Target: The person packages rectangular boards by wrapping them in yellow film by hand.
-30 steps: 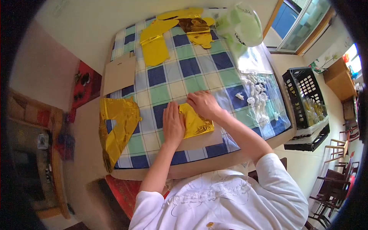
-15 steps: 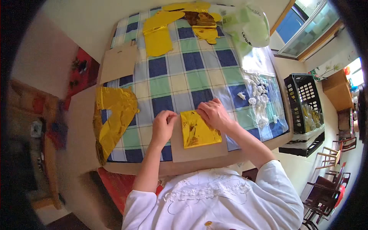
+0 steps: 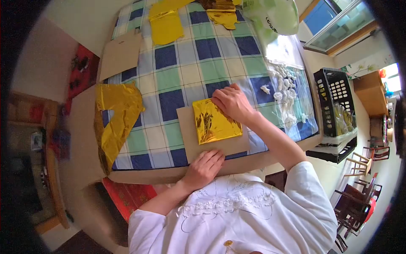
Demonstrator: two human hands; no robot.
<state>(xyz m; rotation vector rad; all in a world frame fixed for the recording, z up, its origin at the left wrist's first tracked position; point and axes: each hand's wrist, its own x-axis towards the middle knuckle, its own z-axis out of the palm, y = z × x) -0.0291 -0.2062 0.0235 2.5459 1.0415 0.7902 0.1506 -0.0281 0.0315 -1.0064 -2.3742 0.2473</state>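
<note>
One gold foil packet (image 3: 218, 122) lies on one of two cardboard sheets (image 3: 232, 147), the right hand (image 3: 232, 103) at its upper edge, fingers bunched (pinching or not, one cannot tell); the left hand (image 3: 206, 167) rests, fingers together, below. One black crate (image 3: 325, 106) holds clear plastic (image 3: 343, 122).

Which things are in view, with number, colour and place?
Cardboard sheets: 2, tan, near edge and far left
Folded foil: 1, gold, on near sheet
Loose foil: several, gold, left and far side
Checked cloth: 1, blue, green, cream, over table
Plastic bag: 1, green and white, far right
Crumpled items: several, white, right
Crates: at least 1, black, beside table
Chairs: several, brown, distant right
Shirt: 1, white, bottom
Left hand: 1, bare, on near sheet
Right hand: 1, bare, on folded foil
</note>
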